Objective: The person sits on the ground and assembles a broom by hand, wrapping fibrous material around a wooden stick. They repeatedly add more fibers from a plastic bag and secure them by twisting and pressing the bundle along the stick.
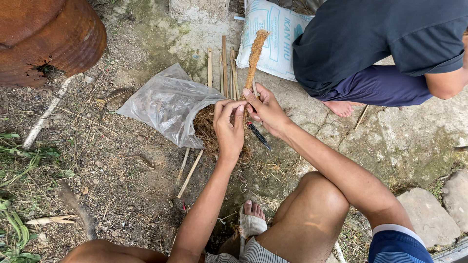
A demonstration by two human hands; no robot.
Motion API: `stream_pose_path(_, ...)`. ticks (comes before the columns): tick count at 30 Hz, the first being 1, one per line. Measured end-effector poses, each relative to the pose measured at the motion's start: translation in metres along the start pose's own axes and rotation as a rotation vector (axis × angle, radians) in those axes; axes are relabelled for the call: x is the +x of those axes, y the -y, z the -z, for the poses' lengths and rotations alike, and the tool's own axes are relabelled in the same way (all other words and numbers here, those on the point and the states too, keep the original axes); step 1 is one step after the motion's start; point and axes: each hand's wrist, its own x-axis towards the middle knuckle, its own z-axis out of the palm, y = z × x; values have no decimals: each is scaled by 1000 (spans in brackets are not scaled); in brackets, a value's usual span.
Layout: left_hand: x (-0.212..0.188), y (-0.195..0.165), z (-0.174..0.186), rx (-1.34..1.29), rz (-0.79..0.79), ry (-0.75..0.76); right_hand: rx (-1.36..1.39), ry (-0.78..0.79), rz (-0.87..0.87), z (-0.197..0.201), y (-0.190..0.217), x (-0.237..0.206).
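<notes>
Item: bare knees and a sandalled foot (252,220) of the seated person, nearest the lens, at six o'clock.

Item: left hand (229,125), centre frame, fingers curled and pinching at the base of the stick; it appears to grip a thin strand, though the strand itself is too fine to make out.

Item: right hand (265,109), just at three o'clock of the left, touching it, fingers closed around the lower end of the fibre-wrapped stick (254,57).

Item: fibre-wrapped stick, held upright, pointing to twelve o'clock. Slender core, coated along its upper length in rough brown fibre, frayed at the tip.

Item: clear plastic bag (165,104), at nine o'clock of the hands, mouth open, loose brown fibre (207,129) spilling beneath the left hand.

Item: bare bamboo slats (223,65), lying on the ground at twelve o'clock.

Item: white woven sack (273,39), at one o'clock.

Item: second person (380,44), crouched at two o'clock, dark shirt.

Item: rusted drum (48,36), ten o'clock.
</notes>
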Motion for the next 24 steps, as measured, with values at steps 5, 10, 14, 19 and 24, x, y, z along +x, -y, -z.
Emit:
stream_pose_path(5, 7, 18, -4, -162, 246, 32, 33, 12, -5, 0, 0, -1)
stream_pose_path(10, 13, 35, 6, -130, 456, 345, 25, 36, 18, 0, 3, -3)
stream_pose_path(14, 13, 35, 9, -74, 393, 380, 72, 13, -25, -2, 2, -3)
stream_pose_path(19, 18, 27, 11, -74, 236, 331, 62, 30, 14, -4, 2, 0)
stream_pose_path(24, 11, 17, 8, -86, 150, 286, 85, 35, 61, -6, 4, 2)
